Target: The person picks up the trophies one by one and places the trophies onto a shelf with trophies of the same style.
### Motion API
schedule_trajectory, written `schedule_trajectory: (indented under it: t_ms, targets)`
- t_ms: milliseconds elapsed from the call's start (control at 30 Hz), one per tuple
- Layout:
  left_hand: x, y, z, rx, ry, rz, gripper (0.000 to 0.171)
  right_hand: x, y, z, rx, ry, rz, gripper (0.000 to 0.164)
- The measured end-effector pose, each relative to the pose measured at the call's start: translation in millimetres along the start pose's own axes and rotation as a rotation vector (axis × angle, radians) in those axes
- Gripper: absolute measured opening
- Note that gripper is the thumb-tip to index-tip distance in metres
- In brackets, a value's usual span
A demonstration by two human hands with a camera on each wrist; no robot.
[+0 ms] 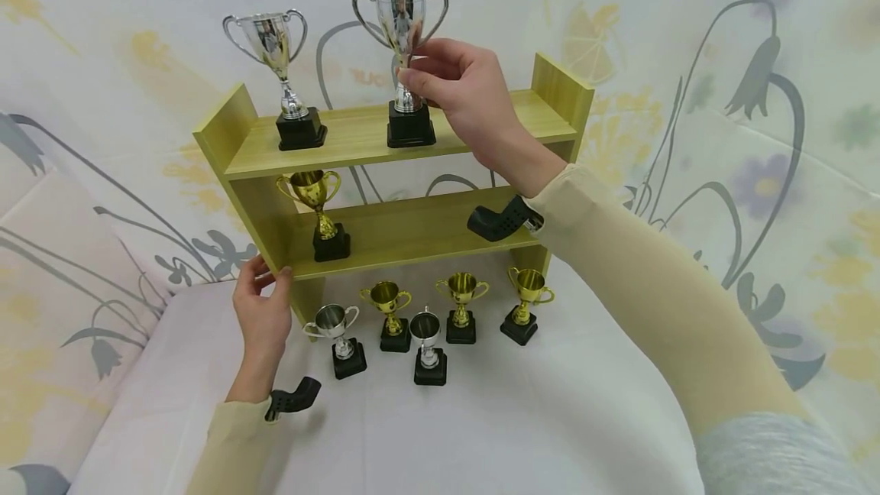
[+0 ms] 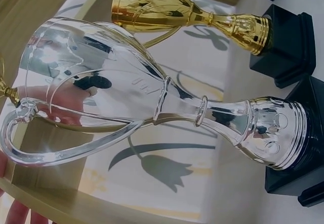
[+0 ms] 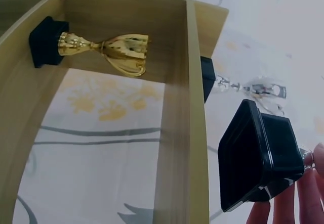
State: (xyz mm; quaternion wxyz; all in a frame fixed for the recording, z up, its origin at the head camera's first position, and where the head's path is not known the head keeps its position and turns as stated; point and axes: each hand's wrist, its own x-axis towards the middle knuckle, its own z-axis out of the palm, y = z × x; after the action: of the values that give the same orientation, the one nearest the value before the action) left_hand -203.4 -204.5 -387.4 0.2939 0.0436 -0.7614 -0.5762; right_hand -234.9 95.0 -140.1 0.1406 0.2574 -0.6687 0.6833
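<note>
My right hand (image 1: pixel 467 90) pinches the stem of a silver trophy cup (image 1: pixel 402 14) at the upper shelf (image 1: pixel 351 124). The underside of that trophy's black base (image 3: pixel 260 155) shows in the right wrist view, beside the shelf edge. Left of it another silver trophy (image 1: pixel 271 40) stands upright on the same board. Low on the left side, my left hand (image 1: pixel 263 312) grips the wooden shelf unit's side panel (image 1: pixel 254 228), thumb in front and fingers around the outside. A gold trophy (image 1: pixel 311 189) stands at the left of the middle shelf.
On the white cloth before the unit stand two silver trophies, one at the left (image 1: pixel 333 321) and one in the centre (image 1: pixel 426 327). Three gold trophies, left (image 1: pixel 386 296), middle (image 1: pixel 462 289) and right (image 1: pixel 529 287), stand around them. A patterned cloth (image 1: pixel 687 174) hangs behind.
</note>
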Motion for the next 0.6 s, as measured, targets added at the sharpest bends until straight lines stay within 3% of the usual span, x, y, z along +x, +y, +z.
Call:
schedule_trajectory:
  t_ms: [600]
  targets:
    - [-1.1, 1.9, 0.1, -0.011, 0.005, -0.003, 0.037, 20, 9, 12, -0.079, 0.047, 0.090, 0.030]
